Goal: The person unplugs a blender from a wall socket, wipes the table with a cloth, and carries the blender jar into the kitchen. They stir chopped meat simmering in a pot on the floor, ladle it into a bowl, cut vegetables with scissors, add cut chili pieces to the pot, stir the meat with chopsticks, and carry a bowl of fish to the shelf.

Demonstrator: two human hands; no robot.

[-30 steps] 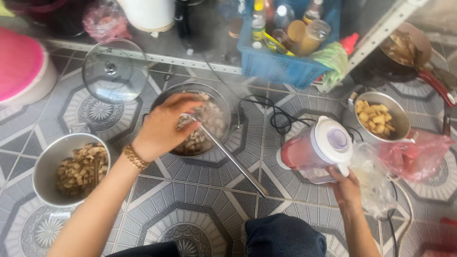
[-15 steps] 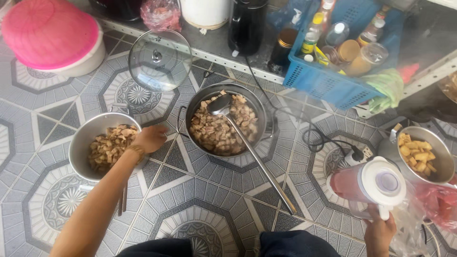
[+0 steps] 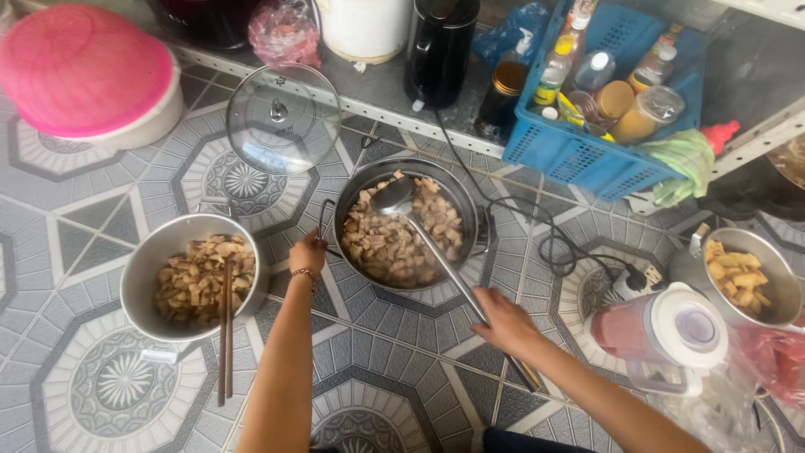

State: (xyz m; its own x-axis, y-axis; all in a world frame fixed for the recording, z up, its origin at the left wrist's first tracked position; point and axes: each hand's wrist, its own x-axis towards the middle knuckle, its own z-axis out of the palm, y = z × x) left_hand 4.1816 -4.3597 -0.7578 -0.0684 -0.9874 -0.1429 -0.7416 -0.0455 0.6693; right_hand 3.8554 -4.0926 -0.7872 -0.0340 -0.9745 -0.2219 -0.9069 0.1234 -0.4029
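A round metal pan [image 3: 470, 205] of browned meat pieces sits on the tiled floor. A long metal ladle [image 3: 419, 231] rests in it, its handle slanting toward me. My left hand [image 3: 308, 252] is closed on the pan's left side handle. My right hand [image 3: 503, 323] is wrapped around the ladle's handle, near its lower end. A blender jug [image 3: 662, 335] of red liquid with a white lid stands alone to the right of my right arm.
A steel pot [image 3: 142, 268] of brown pieces with chopsticks [image 3: 226, 335] across it stands at left. Around lie a glass lid [image 3: 281, 117], a pink food cover [image 3: 80, 71], a blue basket [image 3: 579, 155] of bottles, a black cable [image 3: 545, 243], and a second pot [image 3: 771, 294] at right.
My right hand let go of the blender jug and took the ladle handle. My left hand moved from the left pot's rim to the pan's side handle.
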